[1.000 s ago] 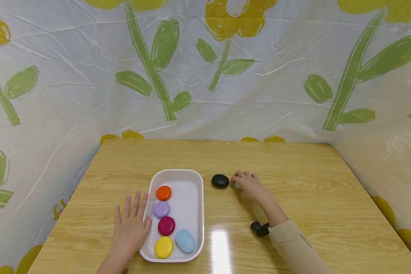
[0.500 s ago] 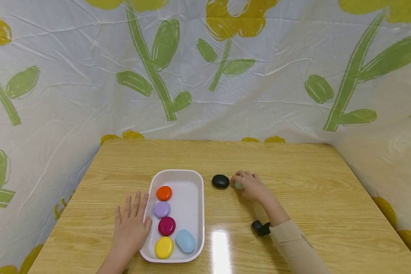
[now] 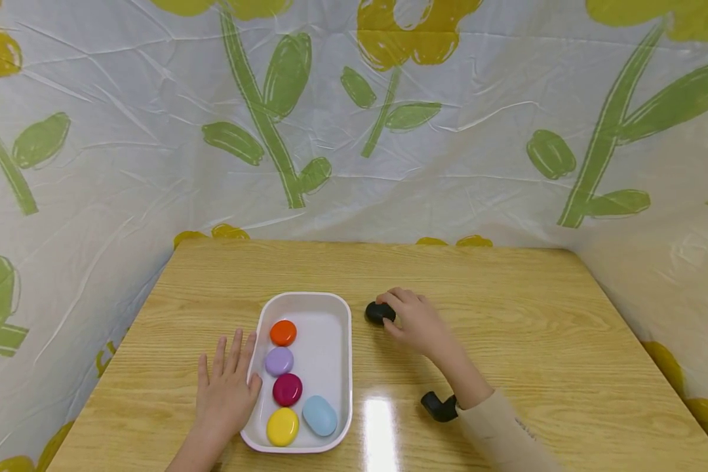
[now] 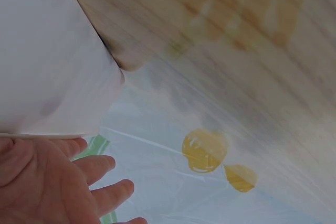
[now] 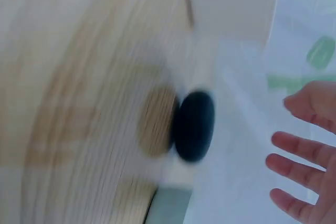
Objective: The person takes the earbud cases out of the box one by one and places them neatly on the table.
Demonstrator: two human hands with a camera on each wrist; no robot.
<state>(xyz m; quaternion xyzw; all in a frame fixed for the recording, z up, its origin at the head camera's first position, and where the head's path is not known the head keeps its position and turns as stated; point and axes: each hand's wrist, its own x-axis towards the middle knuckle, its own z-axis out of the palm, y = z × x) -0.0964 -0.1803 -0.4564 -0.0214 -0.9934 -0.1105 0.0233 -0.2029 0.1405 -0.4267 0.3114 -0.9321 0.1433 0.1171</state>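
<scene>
My left hand lies with spread, straight fingers along the left wall of a white tray; in the left wrist view its fingers are beside that wall. Over the table right of the tray is my right hand, thumb and forefinger apart near a smooth black stone. The right wrist view shows the black stone standing apart from the loosely spread fingers. A pale grey-green piece is partly visible there at the bottom edge; in the head view the hand hides it.
Inside the tray lie orange, lilac, crimson, yellow and light blue smooth pieces. A black device sits at the right wrist. Flower-printed sheeting stands around the wooden table.
My right hand has let go of the pale green piece and moved left to the black stone. The left hand and the tray have stayed in place.
</scene>
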